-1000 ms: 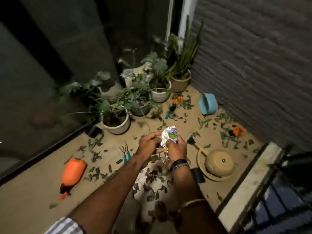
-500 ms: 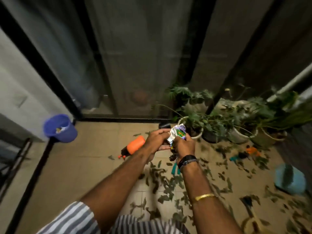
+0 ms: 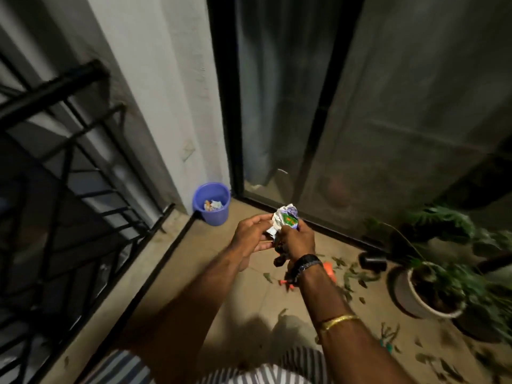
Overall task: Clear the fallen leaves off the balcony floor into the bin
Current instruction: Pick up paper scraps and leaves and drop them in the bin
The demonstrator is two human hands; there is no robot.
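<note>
Both hands hold a crumpled white wrapper (image 3: 286, 220) with green and purple print, at chest height over the floor. My left hand (image 3: 250, 234) pinches its left edge. My right hand (image 3: 297, 241) grips it from the right, with dark leaves (image 3: 279, 259) hanging below the fist. A blue bin (image 3: 212, 203) with some litter inside stands in the corner beyond the hands, up and to the left. Fallen leaves (image 3: 350, 275) lie scattered on the tan floor to the right.
A black metal railing (image 3: 63, 173) runs along the left. Glass sliding doors (image 3: 346, 120) close the far side. A white potted plant (image 3: 424, 295) stands at the right, with a black cylinder (image 3: 372, 261) and an orange sprayer (image 3: 328, 271) on the floor near it.
The view has swung left, from the plants to the corner with the blue bin, which now lies closer ahead. Both hands keep hold of the wrapper and leaves.
</note>
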